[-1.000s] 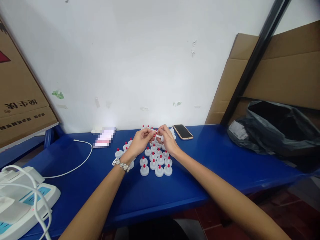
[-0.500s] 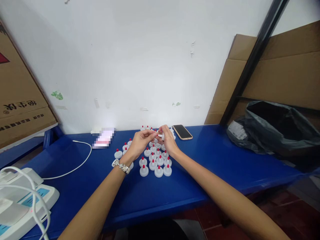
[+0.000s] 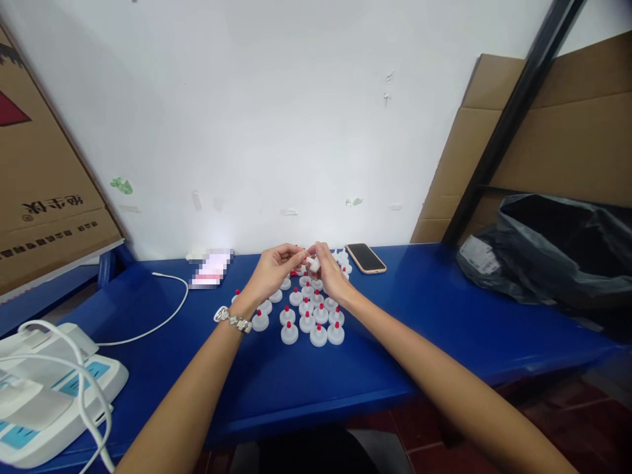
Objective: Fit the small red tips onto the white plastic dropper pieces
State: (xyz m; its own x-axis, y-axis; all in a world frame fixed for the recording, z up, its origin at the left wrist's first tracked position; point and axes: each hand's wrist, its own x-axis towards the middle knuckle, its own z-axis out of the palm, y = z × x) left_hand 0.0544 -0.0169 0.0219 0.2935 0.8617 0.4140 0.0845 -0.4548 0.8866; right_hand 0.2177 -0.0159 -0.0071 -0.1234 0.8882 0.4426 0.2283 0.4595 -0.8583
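Observation:
Both hands meet above the far middle of the blue table. My right hand (image 3: 330,273) is closed around a white nozzle cap (image 3: 313,263), whose narrow spout points left. Thumb and fingers of my left hand (image 3: 274,271) pinch at the spout's end, on what looks like a small red tip, mostly hidden by the fingertips. Below and behind the hands stand many white caps with red tips (image 3: 318,336), upright in loose rows. Some plain white caps (image 3: 344,258) lie behind my right hand. Loose red tips (image 3: 295,272) lie just under my left fingers.
A phone (image 3: 366,258) lies right of the caps on the blue table (image 3: 434,316). Another phone-like thing (image 3: 213,268), blurred out, is at the back left. A power strip (image 3: 59,395) with white cables fills the near left. A black plastic bag (image 3: 553,257) sits at the right.
The view has shifted slightly. My left hand has drawn a little left, uncovering more caps beside it. The nozzle cap in my right hand has tilted, its spout still towards my left fingers.

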